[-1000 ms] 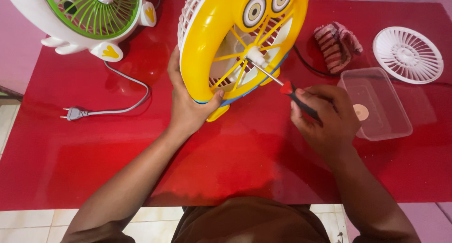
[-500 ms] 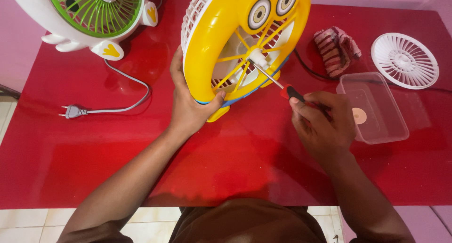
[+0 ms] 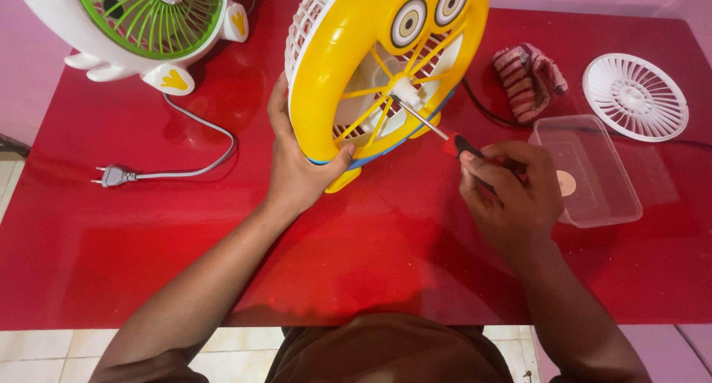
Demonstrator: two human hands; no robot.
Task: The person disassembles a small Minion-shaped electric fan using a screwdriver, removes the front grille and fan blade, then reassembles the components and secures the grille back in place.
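Note:
A yellow toy-faced fan (image 3: 341,64) with cartoon eyes stands tilted on the red table (image 3: 185,242). My left hand (image 3: 297,168) grips its lower left rim and steadies it. My right hand (image 3: 512,194) is closed around a red and black screwdriver (image 3: 452,140). The metal shaft runs up and left into the white hub at the middle of the fan's back.
A white and green fan (image 3: 148,20) sits at the back left, its grey cord and plug (image 3: 115,177) lying on the table. To the right are a clear plastic box (image 3: 593,168), a white round grille (image 3: 635,96) and a striped cloth (image 3: 528,79).
The view has shifted slightly. My right hand has turned a little on the screwdriver handle; the tip stays in the hub. My left hand keeps its hold.

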